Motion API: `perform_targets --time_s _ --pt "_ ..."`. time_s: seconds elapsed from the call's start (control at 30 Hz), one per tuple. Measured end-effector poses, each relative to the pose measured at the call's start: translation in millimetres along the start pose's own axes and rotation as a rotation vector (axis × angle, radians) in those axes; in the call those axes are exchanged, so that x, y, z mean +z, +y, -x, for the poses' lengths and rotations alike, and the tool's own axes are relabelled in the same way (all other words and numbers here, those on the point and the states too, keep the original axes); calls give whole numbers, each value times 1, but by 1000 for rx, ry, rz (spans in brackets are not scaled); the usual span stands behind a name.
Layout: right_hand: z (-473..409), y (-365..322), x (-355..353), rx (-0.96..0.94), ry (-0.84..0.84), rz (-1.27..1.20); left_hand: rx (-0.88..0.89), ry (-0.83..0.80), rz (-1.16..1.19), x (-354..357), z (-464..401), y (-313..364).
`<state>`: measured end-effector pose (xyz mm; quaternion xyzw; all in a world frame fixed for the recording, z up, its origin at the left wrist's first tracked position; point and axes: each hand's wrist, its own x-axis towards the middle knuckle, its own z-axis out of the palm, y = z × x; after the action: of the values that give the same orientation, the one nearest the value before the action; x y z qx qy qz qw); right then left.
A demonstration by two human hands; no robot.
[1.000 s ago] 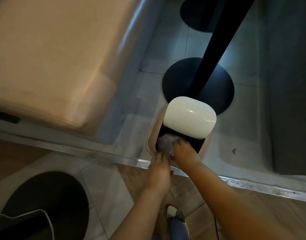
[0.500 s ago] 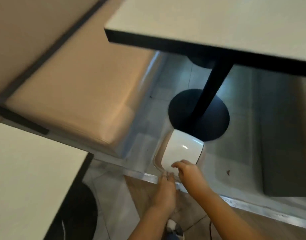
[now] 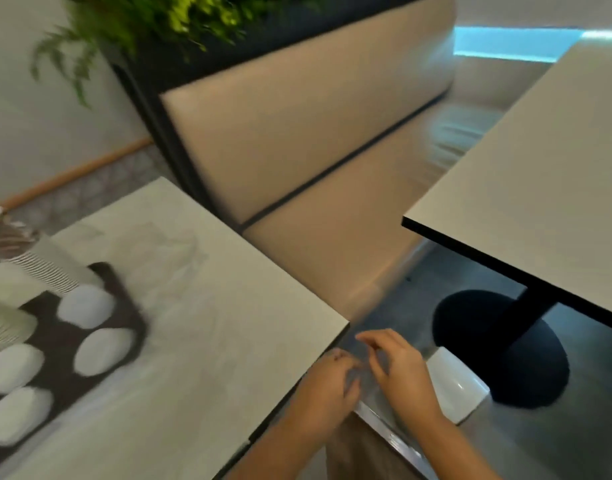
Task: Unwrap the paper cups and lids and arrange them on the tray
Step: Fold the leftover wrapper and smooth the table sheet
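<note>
— While the view is smeared, what takes up the most room?

— The beige bench [image 3: 325,174] along the back, then two pale tables: the near table [image 3: 200,334] on the left and a second table [image 3: 539,188] on the right on a black pedestal [image 3: 505,344]. Between their dark edges lies an open strip of grey floor [image 3: 574,438].

— And the task's things?

— All on the near table's left part. A dark tray [image 3: 100,348] sits close to the left border of the view, well back from the table's right edge. On it lie four white lids [image 3: 102,351] in two rows, with stacks of paper cups [image 3: 51,268] on their sides at the tray's far end. Crumpled clear wrap [image 3: 173,251] lies beyond the tray.

— The hands?

— Both hang off the table's near corner, over the gap. The left hand [image 3: 328,386] has its fingers curled in; the right hand [image 3: 401,368] is loosely spread, fingertips bent. Neither visibly holds anything. A white bin [image 3: 456,389] stands just right of them.
</note>
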<state>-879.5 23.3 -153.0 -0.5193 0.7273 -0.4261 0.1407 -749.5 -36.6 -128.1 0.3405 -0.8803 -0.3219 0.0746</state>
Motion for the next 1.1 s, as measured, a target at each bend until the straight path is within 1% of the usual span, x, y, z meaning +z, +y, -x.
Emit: perform_targets --time_s 0.07,0.13,0.2,0.23,0.3,0.4,0.43,0.5,0.6,0.73,0.8,0.87,0.93,1.0,1.1 --pt "-8 -19 20 -50 -54 -58 -3 175 23 -29 20 -12" --pt "-12 -33 41 -93 -111 -78 -40 314 -9 -50 42 -27" --pt "-13 -48 64 -122 -211 -81 -125 403 -61 -64 69 -53" --pt "-12 -55 75 -125 -273 -74 -196 418 -88 -68 83 -68" --pt "-11 -67 93 -114 -407 -35 -364 376 -176 -69 106 -94" --pt "-6 -85 120 -116 -613 96 -673 183 -261 -67 137 -123" --pt "-3 -92 128 -101 -659 128 -721 133 -252 -66 144 -129" --pt "5 -105 142 -64 -712 192 -753 61 -231 -65 153 -139" --pt "15 -123 161 -12 -708 226 -753 -57 -273 -63 161 -150" --pt "21 -141 177 109 -651 135 -716 -105 -256 -59 163 -157" --pt "24 -144 182 133 -617 122 -708 -124 -259 -58 161 -160" --pt "27 -146 186 114 -586 220 -684 -127 -313 -59 161 -164" --pt "28 -147 189 120 -555 325 -619 -152 -417 -65 161 -167" --pt "28 -150 191 144 -512 358 -547 -192 -503 -73 160 -172" --pt "27 -154 193 179 -424 393 -500 -200 -504 -82 162 -180"
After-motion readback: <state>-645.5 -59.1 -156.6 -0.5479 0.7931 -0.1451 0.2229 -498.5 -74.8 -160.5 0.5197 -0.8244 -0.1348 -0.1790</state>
